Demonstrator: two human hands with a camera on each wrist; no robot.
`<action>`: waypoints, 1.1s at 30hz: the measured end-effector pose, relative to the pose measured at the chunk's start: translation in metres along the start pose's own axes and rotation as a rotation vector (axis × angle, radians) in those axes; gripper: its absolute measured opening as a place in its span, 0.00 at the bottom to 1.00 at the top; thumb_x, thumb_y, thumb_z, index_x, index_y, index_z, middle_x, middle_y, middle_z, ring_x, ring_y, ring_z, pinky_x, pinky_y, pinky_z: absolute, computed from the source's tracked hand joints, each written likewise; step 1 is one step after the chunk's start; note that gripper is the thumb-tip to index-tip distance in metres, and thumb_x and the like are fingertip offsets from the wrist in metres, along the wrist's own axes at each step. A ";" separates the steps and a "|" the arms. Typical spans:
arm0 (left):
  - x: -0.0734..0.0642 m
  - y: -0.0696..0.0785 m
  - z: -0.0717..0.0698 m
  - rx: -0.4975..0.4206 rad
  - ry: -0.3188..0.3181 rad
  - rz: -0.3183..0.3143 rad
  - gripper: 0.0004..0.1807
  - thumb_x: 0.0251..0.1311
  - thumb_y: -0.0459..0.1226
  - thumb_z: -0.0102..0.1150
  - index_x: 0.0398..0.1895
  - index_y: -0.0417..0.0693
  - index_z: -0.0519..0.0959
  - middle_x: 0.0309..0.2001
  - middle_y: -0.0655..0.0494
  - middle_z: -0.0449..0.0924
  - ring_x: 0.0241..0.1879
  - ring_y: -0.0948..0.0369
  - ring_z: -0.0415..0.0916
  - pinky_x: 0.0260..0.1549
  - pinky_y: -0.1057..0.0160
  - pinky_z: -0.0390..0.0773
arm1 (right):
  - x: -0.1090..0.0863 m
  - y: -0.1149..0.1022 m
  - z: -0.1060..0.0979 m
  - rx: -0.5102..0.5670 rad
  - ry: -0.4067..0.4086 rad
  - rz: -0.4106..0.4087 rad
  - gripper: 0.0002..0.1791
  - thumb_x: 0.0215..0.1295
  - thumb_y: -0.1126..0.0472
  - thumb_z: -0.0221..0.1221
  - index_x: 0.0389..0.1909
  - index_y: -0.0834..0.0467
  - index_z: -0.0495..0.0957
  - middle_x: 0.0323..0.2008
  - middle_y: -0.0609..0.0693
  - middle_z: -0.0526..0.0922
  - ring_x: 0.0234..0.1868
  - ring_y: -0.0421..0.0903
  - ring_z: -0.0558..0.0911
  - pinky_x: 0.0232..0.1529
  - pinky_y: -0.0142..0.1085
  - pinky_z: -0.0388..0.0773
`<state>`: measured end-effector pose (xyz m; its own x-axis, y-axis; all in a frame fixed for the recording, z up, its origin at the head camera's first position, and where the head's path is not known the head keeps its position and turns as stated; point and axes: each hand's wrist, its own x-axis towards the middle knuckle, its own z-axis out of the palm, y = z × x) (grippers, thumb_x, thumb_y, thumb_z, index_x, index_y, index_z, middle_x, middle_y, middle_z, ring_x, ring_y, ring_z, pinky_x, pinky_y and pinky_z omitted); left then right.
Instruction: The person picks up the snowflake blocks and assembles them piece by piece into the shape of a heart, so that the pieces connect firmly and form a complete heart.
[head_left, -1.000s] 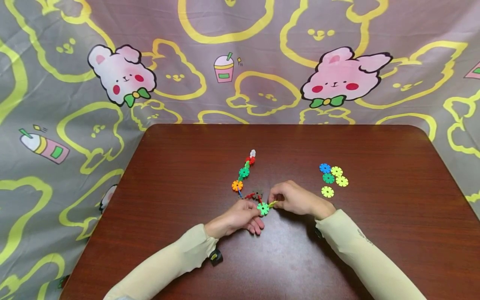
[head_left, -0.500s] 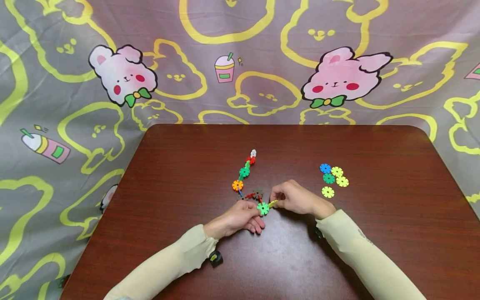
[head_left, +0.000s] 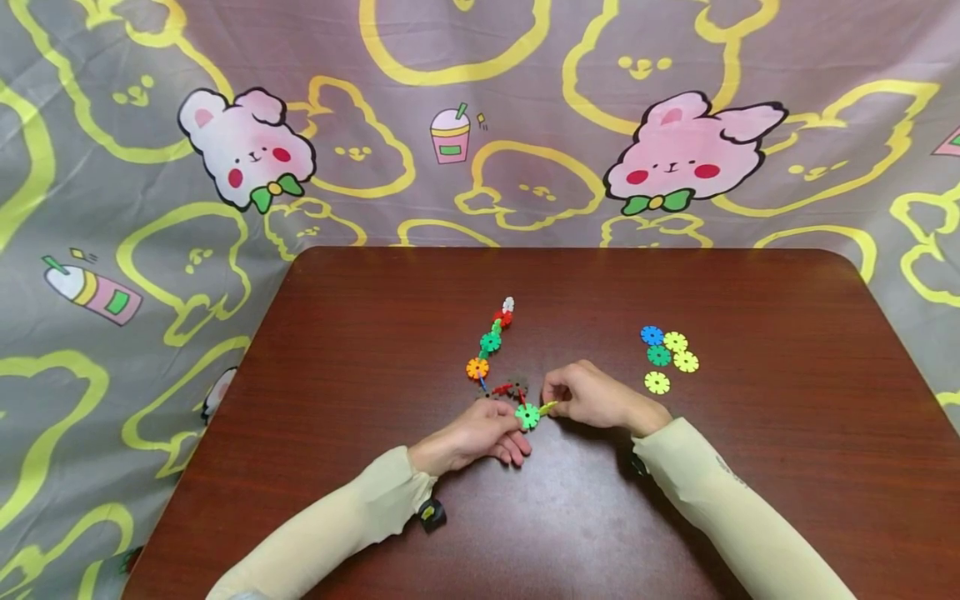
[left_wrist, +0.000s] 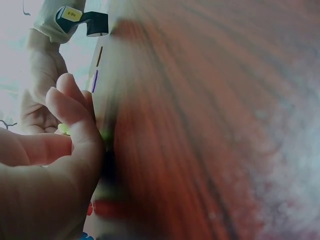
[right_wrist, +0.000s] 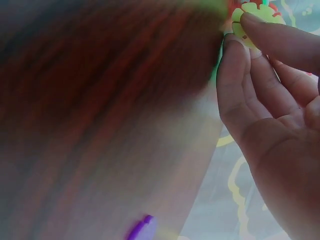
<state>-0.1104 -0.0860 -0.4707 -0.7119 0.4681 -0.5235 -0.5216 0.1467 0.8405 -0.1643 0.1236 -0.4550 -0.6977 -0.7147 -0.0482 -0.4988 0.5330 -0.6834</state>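
Change vs prev frames: next to none. Both hands + discs sit as approx 1 s ago; head view shifts a touch. So no visible headway; looks like a fiddly alignment step, prob. slot to slot.

L hand [head_left: 474,435]: thumb + index pinched on green disc [head_left: 530,420], near end of the chain [head_left: 491,342]; other fingers loose, a bit apart. R hand [head_left: 600,398]: thumb + index closed on yellow disc [head_left: 548,409], held approx edge-on at green disc's R edge. Meshed or only touching? Can't tell.

Chain lies on table [head_left: 360,333], L of centre, bending from L hand past brown disc [head_left: 518,387] & orange disc [head_left: 477,367] to white disc [head_left: 509,305] at far end. Some discs face up, others edge-on.

Loose discs on R, flat, close together: 1 blue disc [head_left: 652,335], 1 teal disc [head_left: 659,356], 3 yellow, nearest one [head_left: 657,383] set slightly apart.

Materials: discs look like thin stiff plastic, matte-ish, round w/ notched rims + centre hole. Table = dark red-brown wood grain, glossy, glare nr hands. Sleeves [head_left: 352,517] cream, soft fabric, wrinkled at cuffs. Cloth [head_left: 525,100] behind: creased, cartoon print.
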 end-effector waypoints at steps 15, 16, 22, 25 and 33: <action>0.000 0.002 0.000 0.009 0.003 0.003 0.06 0.66 0.29 0.42 0.37 0.37 0.71 0.22 0.54 0.80 0.19 0.66 0.77 0.19 0.71 0.75 | 0.001 -0.001 -0.001 -0.061 0.018 -0.063 0.09 0.55 0.68 0.65 0.25 0.50 0.80 0.24 0.41 0.81 0.28 0.35 0.73 0.34 0.30 0.70; 0.000 0.002 0.000 0.009 0.003 0.003 0.06 0.66 0.29 0.42 0.37 0.37 0.71 0.22 0.53 0.80 0.19 0.66 0.77 0.19 0.71 0.75 | 0.001 -0.002 -0.001 -0.079 0.024 -0.078 0.10 0.55 0.69 0.65 0.25 0.50 0.80 0.25 0.40 0.81 0.28 0.35 0.73 0.34 0.30 0.71; 0.000 0.001 0.000 0.004 0.004 0.004 0.06 0.67 0.29 0.42 0.36 0.38 0.71 0.22 0.54 0.81 0.19 0.66 0.77 0.20 0.71 0.75 | 0.002 -0.010 0.000 -0.172 0.040 -0.180 0.10 0.53 0.72 0.63 0.25 0.53 0.79 0.27 0.42 0.81 0.30 0.36 0.76 0.36 0.33 0.74; 0.000 0.002 0.000 0.000 0.009 0.002 0.07 0.67 0.29 0.41 0.34 0.39 0.71 0.22 0.54 0.81 0.19 0.66 0.77 0.20 0.71 0.75 | 0.002 -0.011 0.002 -0.180 0.040 -0.192 0.10 0.54 0.72 0.63 0.25 0.53 0.79 0.27 0.42 0.82 0.31 0.37 0.77 0.37 0.33 0.75; 0.000 0.003 0.001 -0.012 0.012 -0.012 0.07 0.67 0.28 0.41 0.35 0.38 0.71 0.22 0.54 0.81 0.20 0.66 0.79 0.20 0.73 0.75 | 0.002 -0.009 0.005 -0.187 0.064 -0.204 0.09 0.53 0.72 0.64 0.25 0.53 0.80 0.27 0.41 0.83 0.29 0.35 0.78 0.35 0.32 0.76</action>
<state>-0.1113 -0.0846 -0.4681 -0.7114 0.4557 -0.5350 -0.5354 0.1416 0.8326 -0.1587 0.1155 -0.4524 -0.6014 -0.7888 0.1269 -0.7143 0.4596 -0.5277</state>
